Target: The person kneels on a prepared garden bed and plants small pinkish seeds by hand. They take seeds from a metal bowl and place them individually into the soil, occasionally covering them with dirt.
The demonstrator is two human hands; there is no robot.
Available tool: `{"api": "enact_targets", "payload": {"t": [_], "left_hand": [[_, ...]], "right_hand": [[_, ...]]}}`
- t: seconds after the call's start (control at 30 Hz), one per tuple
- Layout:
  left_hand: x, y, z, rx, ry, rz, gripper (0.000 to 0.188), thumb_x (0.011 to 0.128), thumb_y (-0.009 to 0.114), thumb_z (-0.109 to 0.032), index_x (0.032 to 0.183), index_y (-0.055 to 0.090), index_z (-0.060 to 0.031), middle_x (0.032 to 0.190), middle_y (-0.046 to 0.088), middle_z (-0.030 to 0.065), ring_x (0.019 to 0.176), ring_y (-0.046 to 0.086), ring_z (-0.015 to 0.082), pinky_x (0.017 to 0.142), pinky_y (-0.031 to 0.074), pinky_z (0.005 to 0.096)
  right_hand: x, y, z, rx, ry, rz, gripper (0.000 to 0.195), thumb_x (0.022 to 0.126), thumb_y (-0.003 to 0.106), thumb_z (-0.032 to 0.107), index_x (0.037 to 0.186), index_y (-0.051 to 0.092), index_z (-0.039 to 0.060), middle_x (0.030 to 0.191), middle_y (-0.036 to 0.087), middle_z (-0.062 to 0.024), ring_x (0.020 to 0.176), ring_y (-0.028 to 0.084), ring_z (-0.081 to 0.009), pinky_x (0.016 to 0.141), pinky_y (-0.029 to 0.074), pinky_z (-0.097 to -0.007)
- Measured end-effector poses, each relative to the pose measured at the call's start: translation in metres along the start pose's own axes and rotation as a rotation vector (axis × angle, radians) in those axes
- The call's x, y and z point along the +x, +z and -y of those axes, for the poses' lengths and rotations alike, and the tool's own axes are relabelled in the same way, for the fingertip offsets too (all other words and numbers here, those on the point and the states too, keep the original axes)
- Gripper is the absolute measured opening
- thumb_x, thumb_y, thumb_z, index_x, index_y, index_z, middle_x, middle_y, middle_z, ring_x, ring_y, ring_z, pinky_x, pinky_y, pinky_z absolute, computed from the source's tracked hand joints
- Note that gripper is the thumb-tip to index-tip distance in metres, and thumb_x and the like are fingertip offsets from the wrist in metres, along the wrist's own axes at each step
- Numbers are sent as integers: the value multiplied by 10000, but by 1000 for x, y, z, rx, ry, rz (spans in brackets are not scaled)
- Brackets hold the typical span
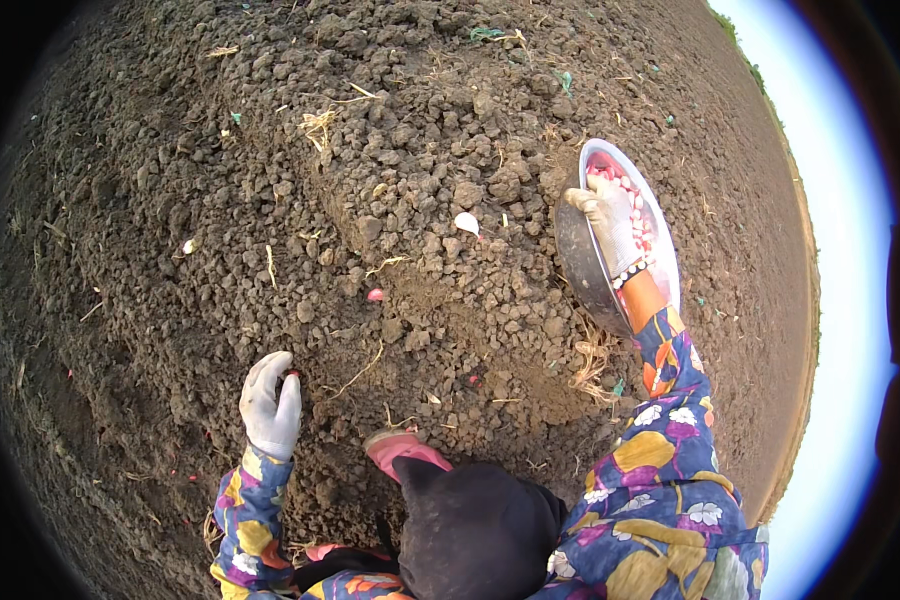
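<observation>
My left hand (271, 409), in a white knit glove, is low over the soil at the left. A small red piece (294, 373), probably a coated clove, shows between its thumb and index fingertips; most of it is hidden. At the right, my gloved right hand (607, 217) grips the near rim of a metal basin (591, 262), which looks tilted. Pink and white cloves (640, 217), which look like garlic, lie inside it. A beaded bracelet (630, 274) circles my right wrist. On the soil between my hands lie a pink clove (375, 295) and a larger whitish piece (466, 223).
Cloddy brown soil (420, 150) spreads all around, with dry straw (319, 129) and green plastic scraps (486, 34). A dry root clump (592, 364) lies below the basin. My pink shoe (405, 450) and dark-clothed knee (480, 532) are at the bottom.
</observation>
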State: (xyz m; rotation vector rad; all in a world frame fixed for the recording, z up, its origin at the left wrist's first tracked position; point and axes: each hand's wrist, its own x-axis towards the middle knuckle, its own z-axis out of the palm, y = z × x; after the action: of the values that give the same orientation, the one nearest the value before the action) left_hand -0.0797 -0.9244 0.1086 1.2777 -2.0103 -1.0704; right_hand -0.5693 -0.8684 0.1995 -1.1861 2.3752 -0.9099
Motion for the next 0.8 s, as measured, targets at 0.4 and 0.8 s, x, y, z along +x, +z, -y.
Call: {"api": "enact_targets", "payload": {"t": [0.4,0.8], "left_hand": [[2,-3,-7,27,-31,15,220,808,613,-53,1021,643,-4,1043,659,149,1001,624,291,906,478,363],[-6,-3,-7,26,-105,43,236,807,603,-78,1026,644,-2,1034,660,146,992,623,293,904,476,366]], "right_hand": [[80,111,110,83,-326,259,517,708,689,160,1185,578,-4,909,671,-98,815,614,-131,754,499,-292],[164,84,51,-502,-413,140,772,836,608,559,1405,419,73,1389,441,-244,1310,414,-355,1073,351,-398]]}}
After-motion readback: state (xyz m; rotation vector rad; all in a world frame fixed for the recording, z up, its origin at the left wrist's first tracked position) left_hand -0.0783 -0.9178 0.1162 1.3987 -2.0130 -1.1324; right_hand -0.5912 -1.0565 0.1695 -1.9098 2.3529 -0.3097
